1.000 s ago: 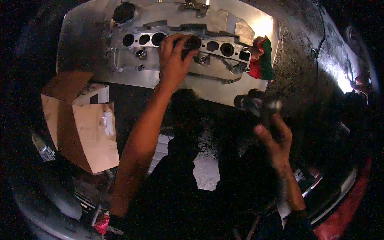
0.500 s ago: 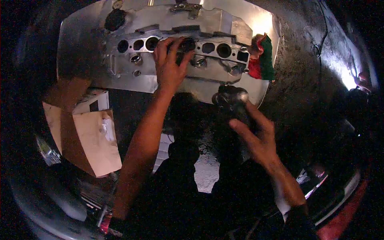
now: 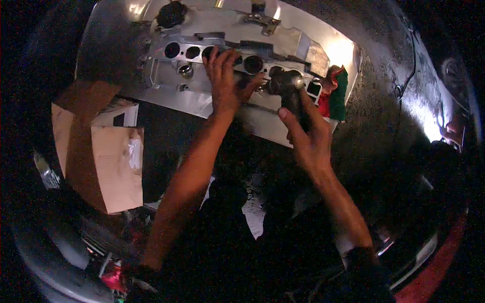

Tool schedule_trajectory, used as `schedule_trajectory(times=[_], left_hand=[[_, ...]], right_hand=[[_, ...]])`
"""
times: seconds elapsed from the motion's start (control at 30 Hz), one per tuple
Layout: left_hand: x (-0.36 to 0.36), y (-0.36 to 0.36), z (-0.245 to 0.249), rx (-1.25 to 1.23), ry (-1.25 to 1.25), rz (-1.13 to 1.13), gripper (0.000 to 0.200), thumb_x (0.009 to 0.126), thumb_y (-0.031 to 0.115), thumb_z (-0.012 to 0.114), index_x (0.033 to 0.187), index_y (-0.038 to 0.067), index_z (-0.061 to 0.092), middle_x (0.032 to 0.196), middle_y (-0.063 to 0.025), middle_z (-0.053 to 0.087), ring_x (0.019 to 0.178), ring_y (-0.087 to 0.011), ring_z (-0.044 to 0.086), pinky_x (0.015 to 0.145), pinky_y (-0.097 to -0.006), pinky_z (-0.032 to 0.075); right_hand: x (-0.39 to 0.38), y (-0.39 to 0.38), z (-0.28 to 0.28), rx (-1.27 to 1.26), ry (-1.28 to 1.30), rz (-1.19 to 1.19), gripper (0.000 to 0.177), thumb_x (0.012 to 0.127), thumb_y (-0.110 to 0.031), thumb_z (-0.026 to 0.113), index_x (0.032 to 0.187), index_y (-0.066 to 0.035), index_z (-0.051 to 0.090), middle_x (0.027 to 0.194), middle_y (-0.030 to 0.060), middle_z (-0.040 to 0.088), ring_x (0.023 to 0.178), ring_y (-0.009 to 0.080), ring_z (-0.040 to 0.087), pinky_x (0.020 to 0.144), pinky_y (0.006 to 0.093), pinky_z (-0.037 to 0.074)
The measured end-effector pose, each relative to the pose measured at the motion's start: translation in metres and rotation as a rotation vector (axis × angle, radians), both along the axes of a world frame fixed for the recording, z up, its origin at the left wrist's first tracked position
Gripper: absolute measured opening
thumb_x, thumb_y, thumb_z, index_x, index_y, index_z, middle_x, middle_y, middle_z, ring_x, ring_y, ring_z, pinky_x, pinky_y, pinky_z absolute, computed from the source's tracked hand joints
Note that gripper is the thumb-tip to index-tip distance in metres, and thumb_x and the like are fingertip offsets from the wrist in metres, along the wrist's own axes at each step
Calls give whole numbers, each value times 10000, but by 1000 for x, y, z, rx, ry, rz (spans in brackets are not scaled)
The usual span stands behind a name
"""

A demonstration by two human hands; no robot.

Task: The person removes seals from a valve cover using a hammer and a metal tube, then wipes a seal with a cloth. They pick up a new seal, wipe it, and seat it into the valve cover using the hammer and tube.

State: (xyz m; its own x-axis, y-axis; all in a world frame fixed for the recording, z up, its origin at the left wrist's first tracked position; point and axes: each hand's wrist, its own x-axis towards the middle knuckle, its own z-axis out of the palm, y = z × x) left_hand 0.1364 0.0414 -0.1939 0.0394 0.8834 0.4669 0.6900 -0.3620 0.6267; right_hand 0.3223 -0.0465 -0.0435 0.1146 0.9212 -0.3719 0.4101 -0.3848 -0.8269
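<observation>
A grey metal cylinder head (image 3: 283, 38), with a row of dark ports along its near face, lies on the metal sheet tabletop (image 3: 174, 98). My left hand (image 3: 226, 83) rests on its middle, fingers spread over the port face and thumb out to the right. To the right, my right hand (image 3: 313, 136) is wrapped round a dark power tool with a rounded metal head (image 3: 284, 83). The tool's head overlaps the right-hand ports in this view, and its underside is hidden.
At the tabletop's right edge lies a red and green cloth (image 3: 333, 93). An open cardboard box (image 3: 118, 171) stands below left. A bright lamp (image 3: 433, 132) shines at the far right, near a hanging cable (image 3: 413, 65). A dark round piece (image 3: 172, 14) sits at the back left.
My right hand has brought the power tool up from in front of the table to the right-hand ports. The left hand stays on the cylinder head while the view has shifted.
</observation>
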Motion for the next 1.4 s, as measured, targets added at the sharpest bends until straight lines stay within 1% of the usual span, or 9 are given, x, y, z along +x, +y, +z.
schedule_trajectory(times=[0.07, 0.17, 0.3, 0.43, 0.93, 1.07, 1.17, 1.3, 1.4], left_hand=[[-1, 1, -3, 17, -13, -7, 685, 766, 455, 884, 1262, 65, 618, 1424, -133, 513, 1440, -406, 392, 1229, -664, 190], [0, 3, -16, 46, 11, 5, 641, 776, 470, 874, 1220, 78, 630, 1408, -125, 528, 1436, -405, 404, 1227, -678, 174], [2, 3, -13, 92, -26, 14, 592, 806, 467, 851, 1198, 78, 636, 1382, -118, 551, 1428, -403, 422, 1228, -673, 175], [2, 3, -4, -66, -151, 13, 578, 835, 452, 830, 1212, 58, 641, 1363, -123, 565, 1432, -388, 419, 1229, -670, 175], [-3, 2, -12, 18, 63, -21, 577, 837, 486, 807, 1208, 67, 669, 1359, -109, 581, 1434, -386, 399, 1232, -670, 159], [-1, 3, -6, 29, 6, 6, 566, 844, 478, 804, 1201, 62, 663, 1347, -109, 586, 1435, -387, 401, 1234, -666, 153], [-5, -1, -7, 7, 50, -29, 581, 848, 478, 800, 1220, 54, 664, 1339, -115, 592, 1438, -387, 402, 1236, -667, 149], [1, 1, 3, -24, -61, -1, 559, 855, 466, 799, 1216, 60, 668, 1344, -110, 598, 1442, -388, 407, 1234, -673, 144], [0, 2, -6, 5, 2, 9, 526, 855, 442, 801, 1221, 89, 663, 1359, -97, 596, 1440, -384, 412, 1232, -676, 145]], right_hand=[[-7, 8, -5, 26, 18, -9, 703, 978, -287, 743, 1590, -115, 442, 1282, 232, 712, 1176, 302, 709, 996, 398, 540], [-13, 23, -14, 86, -16, 10, 697, 992, -302, 726, 1600, -136, 429, 1280, 212, 718, 1170, 286, 712, 990, 395, 545], [-21, 41, -30, 179, -91, 32, 697, 1001, -322, 709, 1612, -169, 413, 1235, 201, 734, 1116, 296, 732, 961, 400, 561], [-29, 53, -36, 189, -159, 54, 705, 1001, -333, 703, 1622, -204, 396, 1174, 206, 746, 1035, 328, 752, 897, 428, 579], [-31, 52, -62, 516, -313, 129, 707, 1004, -376, 676, 1627, -210, 384, 1025, 214, 751, 877, 375, 744, 783, 454, 587], [-30, 57, -51, 353, -318, 123, 714, 1008, -394, 670, 1628, -189, 380, 1040, 223, 746, 867, 377, 738, 773, 452, 587], [-37, 47, -23, 402, -239, 41, 702, 1008, -396, 672, 1618, -184, 399, 1095, 237, 735, 913, 376, 739, 784, 449, 587], [-32, 46, -66, 431, -325, 87, 700, 1000, -331, 701, 1617, -186, 402, 1105, 229, 735, 926, 348, 746, 795, 430, 586], [-29, 56, -64, 407, -346, 74, 717, 994, -323, 715, 1621, -190, 394, 1124, 225, 736, 933, 337, 749, 804, 420, 586]])
